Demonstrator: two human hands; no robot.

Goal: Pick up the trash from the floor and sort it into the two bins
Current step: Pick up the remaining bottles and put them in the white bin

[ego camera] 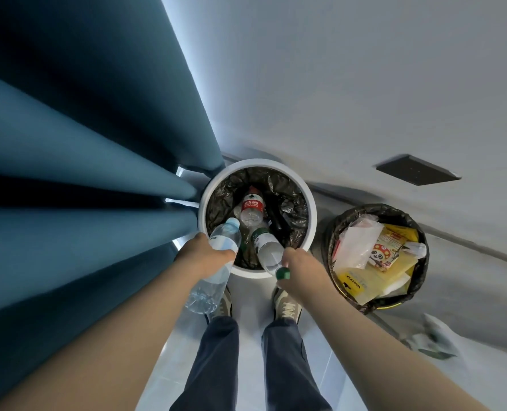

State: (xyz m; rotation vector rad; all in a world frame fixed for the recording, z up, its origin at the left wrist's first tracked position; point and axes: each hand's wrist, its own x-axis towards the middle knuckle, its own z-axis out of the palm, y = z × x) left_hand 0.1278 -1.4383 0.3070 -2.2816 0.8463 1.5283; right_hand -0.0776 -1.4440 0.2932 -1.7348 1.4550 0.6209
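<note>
Head camera, frame centre: gripping a clear bottle (226, 236) in left hand (205, 254), clasping a green-capped bottle (268, 247) near its neck in right hand (301, 269), both held over white bin (314, 212); wrapper-filled bin (332, 232) at centre right.

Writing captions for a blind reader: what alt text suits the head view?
Left hand holds a pale-capped bottle and right hand a green-capped bottle over a white bin containing bottles; a black-lined bin of wrappers stands beside it.
</note>
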